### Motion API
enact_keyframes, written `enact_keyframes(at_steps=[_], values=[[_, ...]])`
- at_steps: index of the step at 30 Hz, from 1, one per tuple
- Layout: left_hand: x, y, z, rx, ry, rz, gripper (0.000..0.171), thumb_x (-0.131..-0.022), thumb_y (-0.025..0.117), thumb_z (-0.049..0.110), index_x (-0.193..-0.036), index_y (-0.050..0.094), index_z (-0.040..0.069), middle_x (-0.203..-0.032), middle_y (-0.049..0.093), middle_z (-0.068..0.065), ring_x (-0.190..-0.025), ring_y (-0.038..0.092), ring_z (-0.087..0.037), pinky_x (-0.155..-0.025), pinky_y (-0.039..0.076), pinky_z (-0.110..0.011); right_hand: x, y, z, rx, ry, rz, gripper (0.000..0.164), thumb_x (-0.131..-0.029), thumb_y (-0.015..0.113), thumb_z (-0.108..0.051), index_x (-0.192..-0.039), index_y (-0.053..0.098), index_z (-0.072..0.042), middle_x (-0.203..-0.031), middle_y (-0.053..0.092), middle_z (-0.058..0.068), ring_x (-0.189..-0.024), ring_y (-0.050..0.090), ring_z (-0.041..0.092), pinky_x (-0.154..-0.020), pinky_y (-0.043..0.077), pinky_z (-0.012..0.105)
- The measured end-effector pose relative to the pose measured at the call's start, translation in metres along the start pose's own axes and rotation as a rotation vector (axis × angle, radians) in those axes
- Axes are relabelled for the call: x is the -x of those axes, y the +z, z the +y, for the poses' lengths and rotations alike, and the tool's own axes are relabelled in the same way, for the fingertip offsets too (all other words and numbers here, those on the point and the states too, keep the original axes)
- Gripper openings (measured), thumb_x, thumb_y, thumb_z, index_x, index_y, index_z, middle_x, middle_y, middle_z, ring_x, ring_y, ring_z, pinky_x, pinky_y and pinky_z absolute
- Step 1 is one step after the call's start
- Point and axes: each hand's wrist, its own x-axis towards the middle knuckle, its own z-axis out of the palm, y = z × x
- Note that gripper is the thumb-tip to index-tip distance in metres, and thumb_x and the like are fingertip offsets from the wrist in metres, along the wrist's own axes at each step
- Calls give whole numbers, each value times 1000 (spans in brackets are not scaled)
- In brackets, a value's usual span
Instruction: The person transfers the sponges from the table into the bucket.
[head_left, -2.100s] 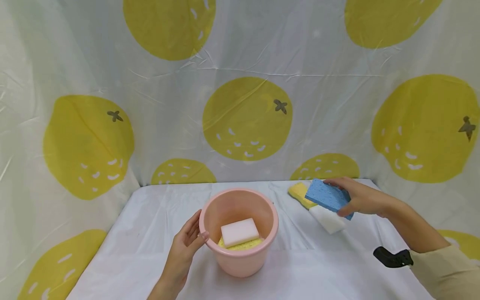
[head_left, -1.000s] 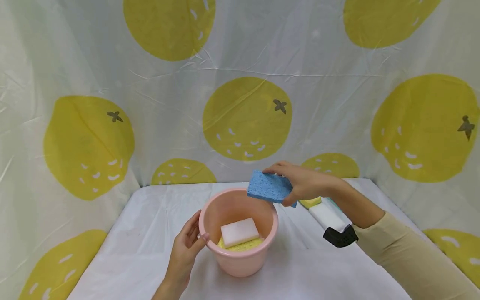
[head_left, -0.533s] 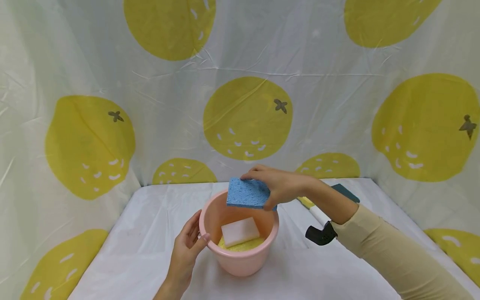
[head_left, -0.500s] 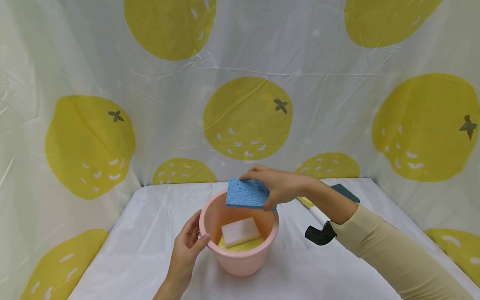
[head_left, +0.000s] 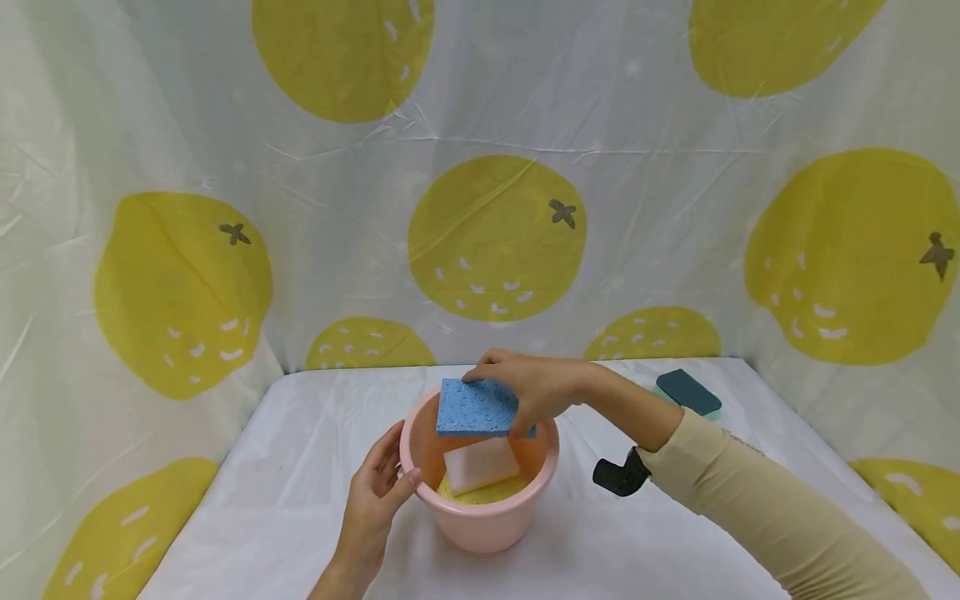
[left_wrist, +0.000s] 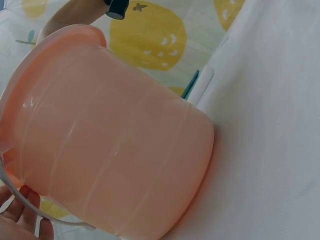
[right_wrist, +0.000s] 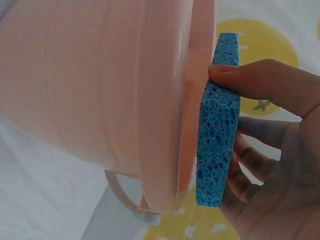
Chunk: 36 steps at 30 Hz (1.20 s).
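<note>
A pink bucket (head_left: 483, 529) stands upright on the white-covered table. My left hand (head_left: 371, 492) grips its left rim, thumb over the edge and fingers along the outside. In the left wrist view, those fingers lie beside the pale bucket handle (left_wrist: 47, 216). My right hand (head_left: 532, 387) pinches a blue porous sponge (head_left: 472, 408) by its edges, holding it over the bucket's mouth. The right wrist view has the sponge's thin side (right_wrist: 217, 145) just off the rim. Inside the bucket, a white sponge (head_left: 480, 467) lies tilted on a yellow sponge (head_left: 487, 490).
At the back right lies a dark green-topped scouring sponge (head_left: 686, 392); the right forearm covers the table area in front of it. A white curtain with yellow fruit prints (head_left: 495, 237) encloses the back and sides. A black strap piece (head_left: 621, 475) juts from the right wrist.
The right hand has carried the blue sponge leftward from the back-right sponges to the bucket, then lower over its mouth. The left hand and bucket have stayed put.
</note>
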Motion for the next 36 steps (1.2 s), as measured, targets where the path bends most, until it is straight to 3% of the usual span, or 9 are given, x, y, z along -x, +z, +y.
enact_keyframes(at_steps=[8, 19, 36], values=[[0, 2, -2, 12, 4, -31, 64, -96, 67, 1, -156, 42, 4, -156, 46, -11, -139, 47, -24, -104, 47, -27, -5, 4, 2, 8, 42, -19, 89, -76, 89, -6, -155, 49, -19, -143, 42, -2, -129, 44, 24, -94, 56, 33], [0, 0, -1, 11, -10, -30, 65, -97, 67, 3, -156, 41, 4, -157, 44, -11, -142, 43, -31, -103, 48, -28, -9, 5, 2, 48, 26, -30, 90, -77, 89, -6, -155, 48, -20, -143, 42, -2, -129, 44, 23, -94, 56, 33], [0, 0, -1, -6, -13, -28, 63, -98, 67, 6, -156, 42, 5, -156, 46, -11, -142, 43, -31, -103, 47, -27, -13, 9, 4, 29, -26, -68, 92, -77, 89, -6, -157, 47, -22, -140, 43, 0, -127, 45, 24, -100, 51, 36]])
